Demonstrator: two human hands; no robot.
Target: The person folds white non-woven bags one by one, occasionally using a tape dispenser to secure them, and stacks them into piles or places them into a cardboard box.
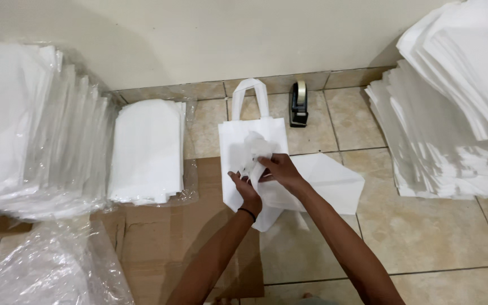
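Note:
A white fabric tote bag (238, 138) with two loop handles lies flat on the tiled floor, handles toward the wall. Over its lower half, my left hand (245, 189) and my right hand (278, 169) both pinch a crumpled, twisted white fabric piece (254, 148). Under my right wrist a second flat white fabric piece (334, 178) lies skewed to the right. A thin black band circles my left wrist.
A tape dispenser (299, 104) stands by the wall behind the bag. A small stack of white bags (145, 149) lies at left, beside plastic-wrapped bundles (35, 130). A tall loose stack of white fabric (453, 113) fills the right. Flattened cardboard (159, 237) covers the floor near me.

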